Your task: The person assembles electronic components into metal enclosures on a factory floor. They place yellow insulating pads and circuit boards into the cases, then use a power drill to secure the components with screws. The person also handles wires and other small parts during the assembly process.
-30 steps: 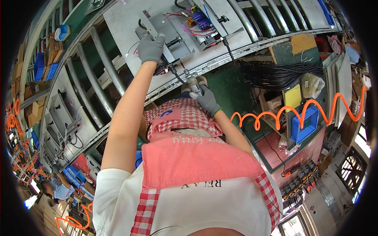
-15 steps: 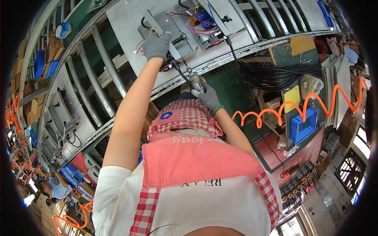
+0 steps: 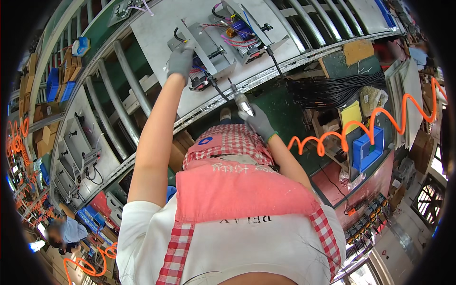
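- Head view, far left: blue bins (image 3: 53,83) stand on shelving, with an orange coiled hose (image 3: 16,137) hanging near them.
- Left of centre: grey metal units (image 3: 78,147) lie on a roller conveyor (image 3: 107,109) that runs from near left to far right.
- Near left corner: another person (image 3: 64,232) is seated, well apart from the work.
- Left hand (image 3: 180,59): grey-gloved, arm stretched far forward, fingers curled down on the left end of the metal bracket assembly (image 3: 213,47). Palm pressed to the part; it grips nothing loose that can be made out.
- Metal bracket assembly: sits on a grey panel (image 3: 156,28) on the conveyor, far centre, carrying purple and red wiring (image 3: 237,38) and black cables.
- Right hand (image 3: 259,123): grey-gloved, closed round the body of a powered screwdriver (image 3: 242,102), nearer the person than the left hand.
- Powered screwdriver: tilted, tip pointing far-left toward the near edge of the assembly. Whether the tip touches the part cannot be told.
- Near centre: the person's pink checked apron (image 3: 228,190) over a white shirt fills the lower field.
- Right of centre: a bundle of black cables (image 3: 332,90) lies on a green bench (image 3: 285,114).
- Right: a second orange coiled hose (image 3: 370,123) crosses above a blue bin (image 3: 368,149) and a yellow card (image 3: 351,114).
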`<state>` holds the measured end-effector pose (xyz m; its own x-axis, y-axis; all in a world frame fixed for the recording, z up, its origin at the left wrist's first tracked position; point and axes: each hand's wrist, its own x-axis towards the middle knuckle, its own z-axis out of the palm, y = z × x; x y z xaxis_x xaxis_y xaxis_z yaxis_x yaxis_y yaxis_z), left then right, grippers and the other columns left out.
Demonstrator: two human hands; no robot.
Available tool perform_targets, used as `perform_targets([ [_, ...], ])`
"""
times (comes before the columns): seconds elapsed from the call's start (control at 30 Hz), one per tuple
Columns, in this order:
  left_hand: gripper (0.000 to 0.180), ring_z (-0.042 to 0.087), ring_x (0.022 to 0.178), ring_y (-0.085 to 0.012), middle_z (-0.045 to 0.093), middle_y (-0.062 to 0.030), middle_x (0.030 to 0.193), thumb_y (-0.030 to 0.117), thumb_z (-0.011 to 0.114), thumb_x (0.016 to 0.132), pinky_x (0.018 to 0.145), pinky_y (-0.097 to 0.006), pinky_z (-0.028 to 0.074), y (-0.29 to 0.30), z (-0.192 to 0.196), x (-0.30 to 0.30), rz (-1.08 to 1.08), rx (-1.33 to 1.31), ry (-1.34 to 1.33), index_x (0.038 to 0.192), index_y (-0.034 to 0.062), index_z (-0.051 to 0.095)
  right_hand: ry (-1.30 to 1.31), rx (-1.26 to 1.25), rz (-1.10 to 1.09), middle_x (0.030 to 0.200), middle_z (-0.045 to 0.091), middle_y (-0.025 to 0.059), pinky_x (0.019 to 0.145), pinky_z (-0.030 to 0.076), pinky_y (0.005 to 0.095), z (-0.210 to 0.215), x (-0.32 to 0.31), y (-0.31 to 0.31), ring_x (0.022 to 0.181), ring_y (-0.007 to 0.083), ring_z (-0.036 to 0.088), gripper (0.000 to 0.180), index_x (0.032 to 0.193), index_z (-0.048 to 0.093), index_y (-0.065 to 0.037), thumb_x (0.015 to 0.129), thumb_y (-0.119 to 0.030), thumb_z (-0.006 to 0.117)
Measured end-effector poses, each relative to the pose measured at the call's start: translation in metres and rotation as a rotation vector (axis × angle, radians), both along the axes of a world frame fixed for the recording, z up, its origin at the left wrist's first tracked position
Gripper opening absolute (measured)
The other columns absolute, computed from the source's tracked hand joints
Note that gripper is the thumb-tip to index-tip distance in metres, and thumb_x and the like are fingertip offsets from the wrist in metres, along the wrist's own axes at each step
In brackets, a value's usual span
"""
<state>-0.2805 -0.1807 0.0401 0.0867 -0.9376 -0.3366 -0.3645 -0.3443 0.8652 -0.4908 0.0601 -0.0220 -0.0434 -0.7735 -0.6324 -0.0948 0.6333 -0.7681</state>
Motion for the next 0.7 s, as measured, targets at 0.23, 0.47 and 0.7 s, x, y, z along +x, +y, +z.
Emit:
perform_targets([
  [0.23,0.021,0.057,0.073,-0.016,0.061,-0.0112,0.093,0.01,0.046,0.094,0.061,-0.025,0.049,0.081,0.062,0.023,0.057,0.24,0.863,0.111,-0.0021,0.051,-0.047,-0.055,0.096,0.071,0.053,-0.0002,0.045,0.038,0.0208,0.117,-0.024,0.026,0.051,0.0053,0.047,0.045,0.115,0.049,-0.007,0.079,-0.024,0.069],
  [0.47,0.022,0.047,0.062,-0.0087,0.058,-0.0037,0.083,0.021,0.056,0.093,0.053,-0.02,0.041,0.117,0.051,0.014,-0.033,0.537,1.284,0.106,0.003,0.056,0.028,-0.224,0.217,0.09,0.064,0.0126,0.07,0.05,0.0306,0.177,-0.018,0.019,0.073,0.0171,0.062,0.063,0.12,0.051,-0.003,0.071,-0.036,0.074],
  [0.7,0.022,0.033,0.051,-0.0042,0.048,0.0021,0.071,0.027,0.056,0.093,0.044,-0.017,0.028,0.122,0.054,-0.005,0.095,0.592,1.259,0.099,0.006,0.057,0.076,-0.062,0.316,0.098,0.063,0.0157,0.08,0.048,0.0352,0.196,-0.012,0.014,0.088,0.0258,0.063,0.065,0.121,0.051,-0.005,0.071,-0.041,0.074],
])
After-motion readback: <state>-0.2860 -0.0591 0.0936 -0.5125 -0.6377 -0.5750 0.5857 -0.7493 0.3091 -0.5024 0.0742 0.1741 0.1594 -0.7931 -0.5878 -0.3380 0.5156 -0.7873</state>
